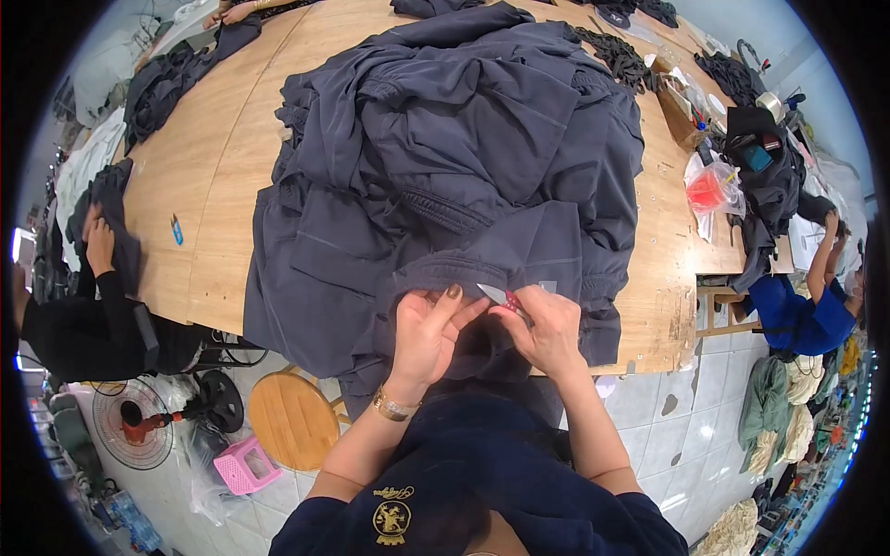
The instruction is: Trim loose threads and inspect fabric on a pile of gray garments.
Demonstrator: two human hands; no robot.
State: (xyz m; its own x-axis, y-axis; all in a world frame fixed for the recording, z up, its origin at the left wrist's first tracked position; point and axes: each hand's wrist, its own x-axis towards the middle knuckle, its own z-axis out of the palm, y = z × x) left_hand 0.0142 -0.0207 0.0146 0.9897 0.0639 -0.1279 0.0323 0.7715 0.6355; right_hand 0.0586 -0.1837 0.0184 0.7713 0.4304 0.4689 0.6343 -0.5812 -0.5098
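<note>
A large heap of dark grey garments (464, 120) with gathered elastic waistbands covers the table in front of me. My left hand (426, 332) is at the near edge of one garment's gathered waistband (454, 271), thumb uppermost and fingers curled at the cloth. My right hand (545, 332) grips small thread snips (512, 299) with a pinkish-red handle. Their pale pointed blade reaches left over the waistband, close to my left fingertips. Any thread between the hands is too small to make out. A small whitish tag (548, 286) lies beside my right knuckles.
The wooden table (209, 185) holds a small blue tool (177, 229) on the left. At right are a cardboard box (681, 111) and a red container in plastic (709, 190). A stool (292, 422), a fan (134, 422) and a pink stool (247, 465) stand below. Co-workers sit on both sides.
</note>
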